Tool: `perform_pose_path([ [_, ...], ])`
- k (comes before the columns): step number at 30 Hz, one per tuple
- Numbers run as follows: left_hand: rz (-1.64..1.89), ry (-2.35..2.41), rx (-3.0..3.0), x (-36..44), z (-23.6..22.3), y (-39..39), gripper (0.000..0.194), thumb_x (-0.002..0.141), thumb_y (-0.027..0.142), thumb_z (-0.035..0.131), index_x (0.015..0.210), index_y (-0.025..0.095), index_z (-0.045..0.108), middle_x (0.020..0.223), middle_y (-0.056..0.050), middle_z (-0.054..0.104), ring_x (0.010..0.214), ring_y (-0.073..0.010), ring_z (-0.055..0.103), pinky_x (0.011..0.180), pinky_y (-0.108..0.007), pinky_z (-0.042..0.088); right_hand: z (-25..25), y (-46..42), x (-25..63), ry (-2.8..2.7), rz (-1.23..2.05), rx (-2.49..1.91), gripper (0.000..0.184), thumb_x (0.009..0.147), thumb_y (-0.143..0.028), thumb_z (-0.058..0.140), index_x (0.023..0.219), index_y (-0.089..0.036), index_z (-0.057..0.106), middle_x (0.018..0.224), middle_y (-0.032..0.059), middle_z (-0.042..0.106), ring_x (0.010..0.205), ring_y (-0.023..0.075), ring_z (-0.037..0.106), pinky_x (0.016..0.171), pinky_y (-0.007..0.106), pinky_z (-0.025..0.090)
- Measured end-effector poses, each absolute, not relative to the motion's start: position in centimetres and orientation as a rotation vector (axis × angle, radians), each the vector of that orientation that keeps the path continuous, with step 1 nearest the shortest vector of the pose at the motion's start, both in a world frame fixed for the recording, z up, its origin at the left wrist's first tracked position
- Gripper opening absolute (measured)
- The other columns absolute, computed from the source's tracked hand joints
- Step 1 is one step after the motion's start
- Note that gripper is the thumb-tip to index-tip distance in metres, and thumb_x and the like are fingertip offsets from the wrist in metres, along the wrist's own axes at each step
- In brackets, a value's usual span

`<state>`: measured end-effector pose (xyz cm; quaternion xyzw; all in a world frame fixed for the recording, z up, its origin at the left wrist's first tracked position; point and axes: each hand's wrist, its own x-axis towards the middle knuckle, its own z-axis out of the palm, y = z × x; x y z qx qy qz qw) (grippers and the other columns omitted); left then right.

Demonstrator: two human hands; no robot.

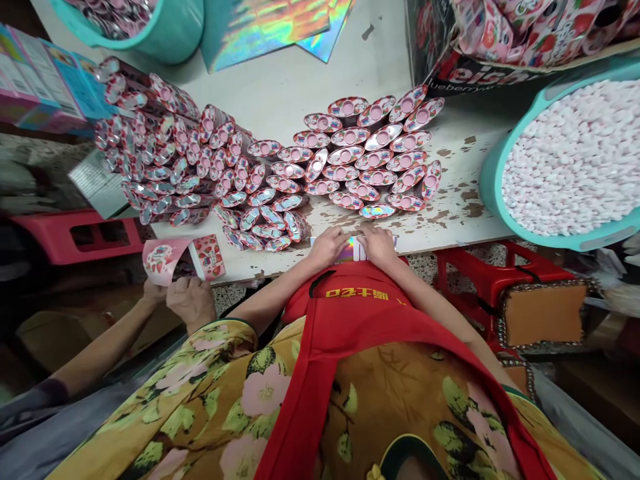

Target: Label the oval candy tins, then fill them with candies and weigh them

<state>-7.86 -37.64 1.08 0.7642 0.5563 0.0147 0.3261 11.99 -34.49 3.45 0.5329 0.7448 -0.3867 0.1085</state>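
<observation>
A shiny holographic piece of card (347, 251), perhaps a flat carton, lies at the table's near edge, against my red apron. My left hand (326, 247) has its fingers bent over the card's left part. On the other side, my right hand (379, 245) grips it with curled fingers, and white strips show beside them. My fingers cover much of the card, so its full shape is hidden. Just beyond my hands stand many slim oval tins (370, 160) with pink and red strawberry print, packed close together on end.
More tins (165, 157) crowd the left. A teal tub of white tablets (575, 160) is at right, below a box of printed packs (450, 67). Holographic sheets (260, 33) lie behind. At left, a co-worker's hands (190, 300) hold a pink printed carton (167, 261).
</observation>
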Motion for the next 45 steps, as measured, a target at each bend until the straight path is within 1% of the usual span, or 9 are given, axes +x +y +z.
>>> perform_pose_path([
  [5,-0.128,1.301,2.184,-7.5,0.5,-38.2,0.036,0.1,0.022,0.046,0.131,0.016,0.064,0.126,-0.019,0.068,0.11,-0.028,0.062,0.093,-0.043,0.049,1.9,-33.2,11.4,2.017,-1.207,1.577,0.032,0.102,-0.027,0.042,0.109,-0.022,0.072,0.115,0.0093,0.076,0.109,0.0258,0.066,0.091,0.036,0.039],
  [8,-0.049,1.237,2.144,-7.6,0.6,-38.5,0.028,0.098,0.022,0.052,0.12,0.017,0.068,0.139,-0.018,0.063,0.123,-0.0305,0.059,0.101,-0.047,0.047,1.7,-32.9,11.2,1.992,-1.199,1.63,0.031,0.101,-0.028,0.043,0.108,-0.023,0.073,0.113,0.0088,0.076,0.107,0.0255,0.067,0.09,0.036,0.039],
  [12,0.205,1.181,1.754,-7.9,1.2,-39.0,0.01,0.091,0.022,0.061,0.088,0.019,0.069,0.104,-0.01,0.076,0.1,-0.0224,0.07,0.092,-0.037,0.053,1.2,-33.0,10.7,1.999,-1.182,1.698,0.03,0.1,-0.027,0.045,0.108,-0.021,0.074,0.114,0.0103,0.076,0.109,0.026,0.065,0.092,0.036,0.04],
  [16,0.641,1.428,1.017,-7.7,3.1,-38.0,0.021,0.079,0.034,0.075,0.076,0.019,0.061,0.067,0.002,0.067,0.061,-0.0126,0.064,0.063,-0.024,0.052,1.7,-33.8,11.1,2.086,-1.31,1.827,0.031,0.1,-0.028,0.046,0.109,-0.018,0.074,0.12,0.0125,0.073,0.115,0.0286,0.061,0.099,0.04,0.04],
  [21,1.026,1.489,0.519,-6.7,5.7,-34.6,0.038,0.064,0.036,0.09,0.075,0.017,0.059,0.066,0.003,0.064,0.057,-0.0096,0.062,0.059,-0.022,0.055,4.1,-34.0,12.0,1.803,-2.197,2.076,0.052,0.103,-0.054,0.033,0.116,-0.018,0.068,0.1,0.0089,0.075,0.083,0.0201,0.068,0.083,0.034,0.051],
  [25,1.114,1.518,0.449,-5.9,5.9,-33.2,0.036,0.064,0.031,0.09,0.074,0.016,0.058,0.065,0.004,0.063,0.057,-0.0078,0.061,0.059,-0.02,0.056,4.9,-32.7,11.2,1.438,-2.514,2.042,0.046,0.081,-0.064,0.065,0.089,-0.018,0.066,0.07,0.0,0.066,0.057,0.0127,0.056,0.059,0.026,0.046],
  [31,1.16,1.582,0.501,-5.8,4.6,-32.5,0.026,0.07,0.029,0.083,0.075,0.017,0.061,0.069,0.003,0.065,0.06,-0.0096,0.062,0.06,-0.022,0.053,4.6,-30.3,10.0,1.606,-2.276,2.09,0.025,0.077,-0.041,0.067,0.069,-0.018,0.06,0.06,-0.0035,0.057,0.055,0.0101,0.047,0.058,0.024,0.038],
  [38,0.966,1.985,0.96,-7.2,3.0,-30.3,0.003,0.079,0.021,0.076,0.077,0.02,0.074,0.087,-0.001,0.061,0.078,-0.0132,0.057,0.078,-0.026,0.048,6.0,-26.6,10.0,1.978,-1.351,2.034,0.021,0.087,-0.029,0.058,0.089,-0.017,0.075,0.08,0.006,0.074,0.078,0.0203,0.067,0.075,0.029,0.045],
  [45,0.735,2.212,1.284,-6.6,1.4,-29.4,0.004,0.082,0.023,0.076,0.078,0.022,0.073,0.093,-0.006,0.058,0.099,-0.025,0.053,0.095,-0.038,0.043,6.5,-24.8,8.8,1.945,-1.069,1.895,0.027,0.089,-0.027,0.054,0.096,-0.016,0.078,0.099,0.014,0.078,0.096,0.0274,0.071,0.083,0.033,0.049],
])
